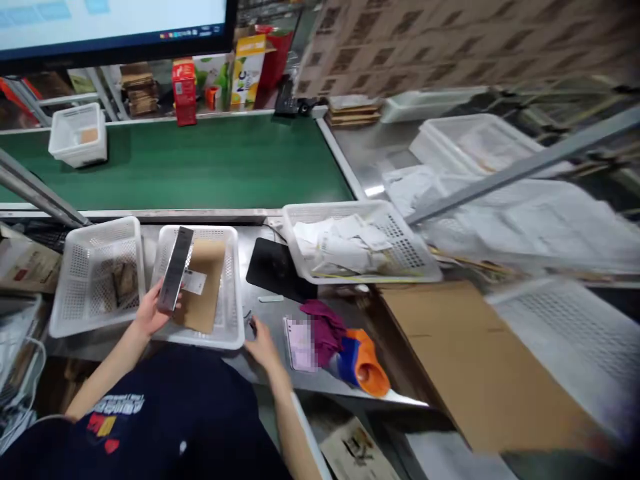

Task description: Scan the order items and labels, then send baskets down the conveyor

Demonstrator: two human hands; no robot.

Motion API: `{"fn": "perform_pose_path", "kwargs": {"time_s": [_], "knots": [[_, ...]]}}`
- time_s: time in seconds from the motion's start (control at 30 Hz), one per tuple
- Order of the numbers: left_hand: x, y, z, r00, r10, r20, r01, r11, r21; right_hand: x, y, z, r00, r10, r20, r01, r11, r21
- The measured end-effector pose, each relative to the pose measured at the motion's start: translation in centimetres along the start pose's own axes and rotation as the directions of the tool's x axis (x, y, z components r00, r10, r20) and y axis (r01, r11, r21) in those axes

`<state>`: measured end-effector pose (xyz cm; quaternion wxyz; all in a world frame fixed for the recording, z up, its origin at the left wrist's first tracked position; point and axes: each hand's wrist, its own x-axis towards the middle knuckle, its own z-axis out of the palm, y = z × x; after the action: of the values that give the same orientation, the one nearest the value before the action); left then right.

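Observation:
My left hand point(153, 312) grips the lower end of a long, slim dark box point(176, 272), tilted over a white perforated basket point(234, 293). Inside that basket lies a flat brown cardboard piece point(206, 300); a white label point(194, 281) shows beside the box. At the basket's right edge, my right hand point(262, 343) has its fingers closed around something small and dark that I cannot make out. A pink-white phone-like item point(299, 343) lies on the metal table to the right of this hand, with a maroon cloth point(325, 330) beside it.
A second white basket point(67, 280) stands left, holding a brown item. A black mat point(270, 263) and a basket of white papers point(425, 267) are to the right. Beyond runs a green conveyor belt point(210, 167). An orange-and-blue roll point(367, 367) lies near the table edge.

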<state>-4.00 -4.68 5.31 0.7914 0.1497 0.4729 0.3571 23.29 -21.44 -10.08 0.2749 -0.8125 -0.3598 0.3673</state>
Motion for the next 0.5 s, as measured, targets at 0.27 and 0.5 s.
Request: {"fn": "perform_pose_path", "kwargs": {"time_s": [0.27,0.5], "knots": [[-2.0,-1.2,0.9,0.976,-0.05,0.214,0.064,0.996,-0.059,6.2,4.1,-11.8,0.816,0.455,-0.356,-0.518,0.849,-0.101],[-2.4,-2.8,0.8,0.971,-0.086,0.221,0.096,0.995,-0.039,5.6,1.8,-13.6,0.822,0.268,-0.502,-0.349,0.934,-0.072]]}}
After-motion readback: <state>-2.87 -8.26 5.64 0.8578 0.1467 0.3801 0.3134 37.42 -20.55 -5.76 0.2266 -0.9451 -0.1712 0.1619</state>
